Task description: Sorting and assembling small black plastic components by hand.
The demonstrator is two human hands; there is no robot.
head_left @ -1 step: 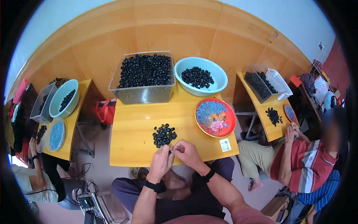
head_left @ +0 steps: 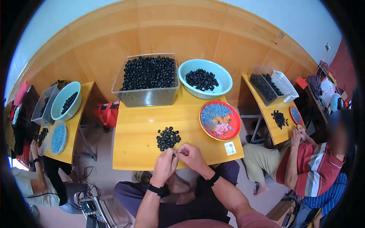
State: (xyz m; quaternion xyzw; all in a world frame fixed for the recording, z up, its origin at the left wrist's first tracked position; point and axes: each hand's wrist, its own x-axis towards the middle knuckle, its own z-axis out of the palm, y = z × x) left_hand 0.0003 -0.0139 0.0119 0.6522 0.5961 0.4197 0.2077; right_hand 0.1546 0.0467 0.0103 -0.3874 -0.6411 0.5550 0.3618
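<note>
Both hands are brought together over the near edge of the table (head_left: 133,142), apparently so that a small thing can be steadied close to the body. A dark piece (head_left: 174,155) seems to be pinched at the nearly closed fingertips of the left hand (head_left: 163,165). The right hand (head_left: 191,155) is bent in beside it, thumb and finger drawn close, but whether anything is held there cannot be told. The pile (head_left: 168,138) is set just beyond the left hand, probably for short reach; the tray (head_left: 237,123), with blue-grey bits (head_left: 214,113) spread on it, is placed to the right. The bin (head_left: 146,99) and the bowl (head_left: 224,91) are stood at the back, presumably to leave working room. The pinched piece is mostly covered by fingers; those piled are seen as black, glossy and squat, some with ring-like openings.
</note>
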